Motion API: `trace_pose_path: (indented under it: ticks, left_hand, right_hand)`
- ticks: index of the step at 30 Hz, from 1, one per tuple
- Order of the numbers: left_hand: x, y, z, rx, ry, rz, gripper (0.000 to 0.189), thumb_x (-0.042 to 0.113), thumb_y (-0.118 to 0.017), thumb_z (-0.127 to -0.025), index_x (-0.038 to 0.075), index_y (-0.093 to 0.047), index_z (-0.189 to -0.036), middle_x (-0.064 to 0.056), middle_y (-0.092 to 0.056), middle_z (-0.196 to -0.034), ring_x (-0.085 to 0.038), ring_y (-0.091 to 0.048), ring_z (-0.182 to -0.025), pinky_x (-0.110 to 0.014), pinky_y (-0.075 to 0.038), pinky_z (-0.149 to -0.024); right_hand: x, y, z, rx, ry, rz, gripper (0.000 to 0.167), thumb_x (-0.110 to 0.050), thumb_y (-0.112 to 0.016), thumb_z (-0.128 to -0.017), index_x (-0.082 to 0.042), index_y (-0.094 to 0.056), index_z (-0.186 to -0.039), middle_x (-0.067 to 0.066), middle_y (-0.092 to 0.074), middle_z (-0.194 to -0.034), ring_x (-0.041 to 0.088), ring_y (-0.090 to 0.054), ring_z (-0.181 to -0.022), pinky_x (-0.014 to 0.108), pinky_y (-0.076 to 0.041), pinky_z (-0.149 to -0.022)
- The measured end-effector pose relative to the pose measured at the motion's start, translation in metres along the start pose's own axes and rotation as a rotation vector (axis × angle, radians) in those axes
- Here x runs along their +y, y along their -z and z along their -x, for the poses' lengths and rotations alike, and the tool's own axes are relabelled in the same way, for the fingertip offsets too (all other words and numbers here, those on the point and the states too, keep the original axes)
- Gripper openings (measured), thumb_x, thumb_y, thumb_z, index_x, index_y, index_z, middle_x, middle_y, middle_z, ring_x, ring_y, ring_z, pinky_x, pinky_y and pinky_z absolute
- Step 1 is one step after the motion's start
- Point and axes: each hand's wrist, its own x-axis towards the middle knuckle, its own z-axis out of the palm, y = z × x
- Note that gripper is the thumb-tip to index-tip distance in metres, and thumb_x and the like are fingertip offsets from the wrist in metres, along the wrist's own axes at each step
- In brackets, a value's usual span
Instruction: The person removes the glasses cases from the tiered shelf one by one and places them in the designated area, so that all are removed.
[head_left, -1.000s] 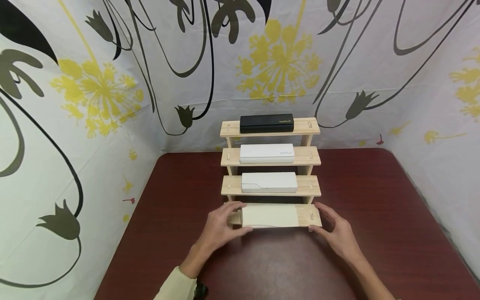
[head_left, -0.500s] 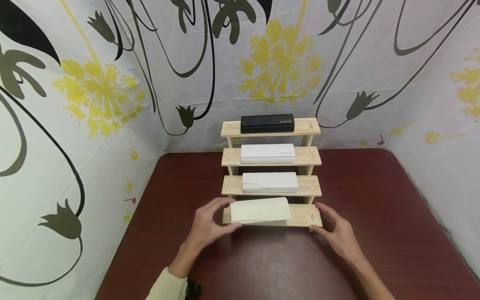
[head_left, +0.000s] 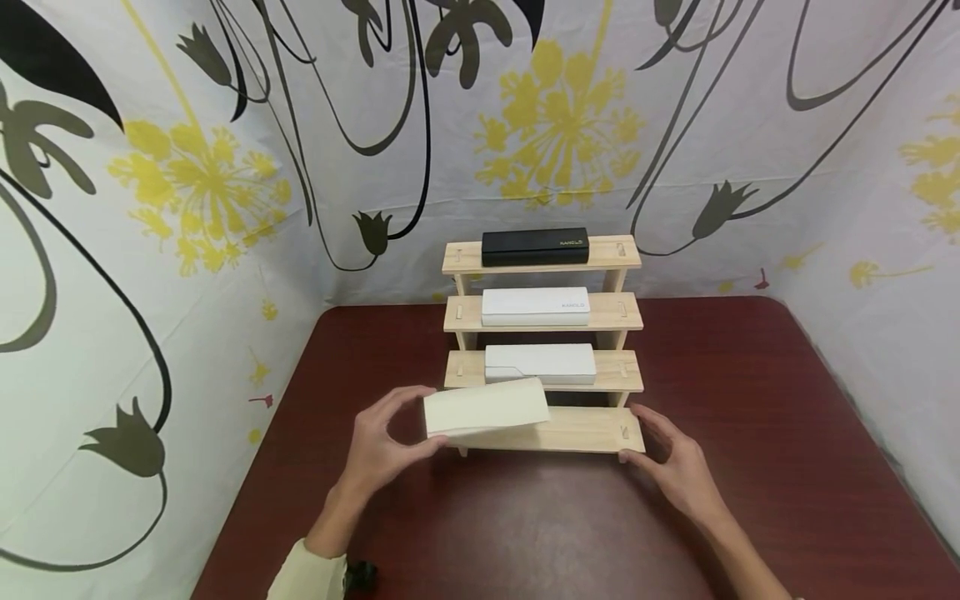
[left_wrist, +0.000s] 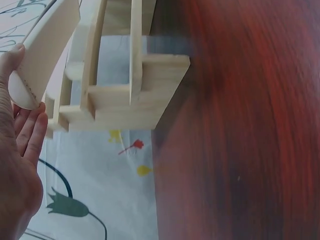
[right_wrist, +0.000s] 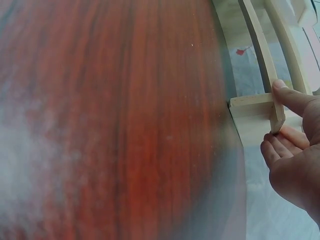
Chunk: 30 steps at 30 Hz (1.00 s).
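My left hand (head_left: 382, 437) grips a cream glasses case (head_left: 487, 407) by its left end, thumb in front and fingers behind. The case is tilted, its right end higher, over the left part of the lowest shelf (head_left: 585, 429) of a tiered wooden rack. In the left wrist view the case (left_wrist: 47, 52) hangs above the rack's side panel (left_wrist: 130, 107). My right hand (head_left: 675, 467) holds the right end of that lowest shelf, thumb at its front edge (right_wrist: 274, 102) and fingers behind.
Two white glasses cases, an upper one (head_left: 535, 308) and a lower one (head_left: 540, 364), lie on the middle shelves. A black glasses case (head_left: 535, 247) is on the top shelf. The dark red table (head_left: 555, 533) meets a flower-printed cloth (head_left: 420, 167) behind and at the sides.
My left hand has lifted the cream case off the lowest shelf and carried it left and up, tilting it. My right hand has stayed at the shelf's right end.
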Motion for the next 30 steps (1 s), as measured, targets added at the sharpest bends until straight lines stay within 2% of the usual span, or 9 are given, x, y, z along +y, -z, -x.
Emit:
trace_pose_path:
  ticks: [7,13,15,21,24,30]
  left_hand:
    - [-0.009,0.015,0.0,0.043,-0.007,0.001,0.067,0.013,-0.1,-0.069,0.01,-0.073,-0.13,-0.005,-0.075,-0.123,-0.025,-0.072,-0.114,-0.023,-0.05,-0.107]
    - [-0.013,0.027,0.001,0.078,-0.006,-0.011,0.067,0.009,-0.1,-0.068,0.01,-0.074,-0.129,-0.006,-0.076,-0.122,-0.026,-0.072,-0.112,-0.021,-0.05,-0.104]
    - [-0.013,0.031,0.002,0.082,0.001,-0.018,0.067,0.009,-0.1,-0.068,0.01,-0.074,-0.13,-0.006,-0.076,-0.122,-0.024,-0.072,-0.111,-0.02,-0.05,-0.104]
    - [-0.014,0.04,0.001,0.115,0.008,-0.04,0.068,0.006,-0.102,-0.064,0.006,-0.075,-0.126,-0.008,-0.077,-0.119,-0.026,-0.072,-0.109,-0.019,-0.05,-0.103]
    - [-0.01,0.043,-0.001,0.138,0.006,-0.039,0.068,0.001,-0.102,-0.061,-0.001,-0.074,-0.123,-0.013,-0.077,-0.117,-0.029,-0.072,-0.107,-0.017,-0.048,-0.103]
    - [0.01,0.052,-0.009,0.164,0.016,-0.043,0.064,-0.007,-0.099,-0.06,-0.009,-0.073,-0.118,-0.02,-0.076,-0.113,-0.027,-0.071,-0.106,-0.014,-0.047,-0.102]
  right_hand:
    - [0.002,0.0,0.0,0.001,0.0,-0.003,0.075,-0.007,-0.091,-0.083,0.0,-0.058,-0.149,0.021,-0.063,-0.145,0.025,-0.058,-0.135,0.002,-0.037,-0.102]
    - [0.001,0.0,0.0,-0.004,-0.007,-0.008,0.074,-0.007,-0.091,-0.083,0.0,-0.058,-0.149,0.021,-0.063,-0.145,0.036,-0.058,-0.134,0.002,-0.036,-0.102]
    - [0.001,0.0,0.0,-0.005,-0.008,-0.009,0.074,-0.007,-0.091,-0.083,0.0,-0.058,-0.149,0.021,-0.063,-0.145,0.036,-0.058,-0.134,0.002,-0.036,-0.102]
    - [0.002,0.0,0.0,0.0,0.006,-0.019,0.073,-0.005,-0.091,-0.083,0.002,-0.058,-0.148,0.021,-0.063,-0.144,0.019,-0.057,-0.135,0.003,-0.037,-0.103]
    - [0.002,0.0,0.0,0.001,0.007,-0.022,0.073,-0.005,-0.091,-0.083,0.002,-0.058,-0.148,0.021,-0.063,-0.144,0.018,-0.057,-0.135,0.003,-0.037,-0.103]
    - [0.002,-0.001,0.0,-0.002,0.004,-0.019,0.073,-0.005,-0.091,-0.083,0.002,-0.058,-0.148,0.021,-0.063,-0.145,0.03,-0.058,-0.135,0.002,-0.036,-0.103]
